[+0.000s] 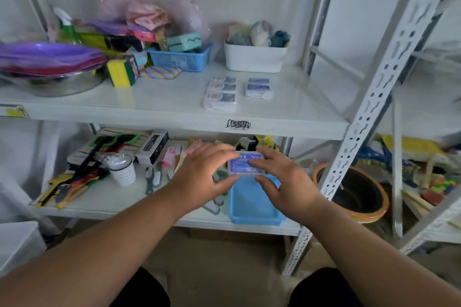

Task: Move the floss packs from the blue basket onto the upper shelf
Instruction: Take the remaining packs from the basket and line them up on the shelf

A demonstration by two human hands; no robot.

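Fingers of both hands hiding floss pack (245, 163) ends, label blurred

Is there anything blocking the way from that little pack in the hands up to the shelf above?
Nothing visible does. Both the left hand and the right hand hold the small blue-labelled clear floss pack above the blue plastic basket; the white upper shelf has bare space beside the packs already placed.

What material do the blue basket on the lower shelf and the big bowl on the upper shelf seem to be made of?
Blue basket: probably plastic, with a smooth, evenly coloured, slightly glossy wall and a moulded rim.
Big bowl: probably metal, perhaps stainless steel, since its grey side shows a soft, shiny reflection. Purple and red items lying in it hide the inside.
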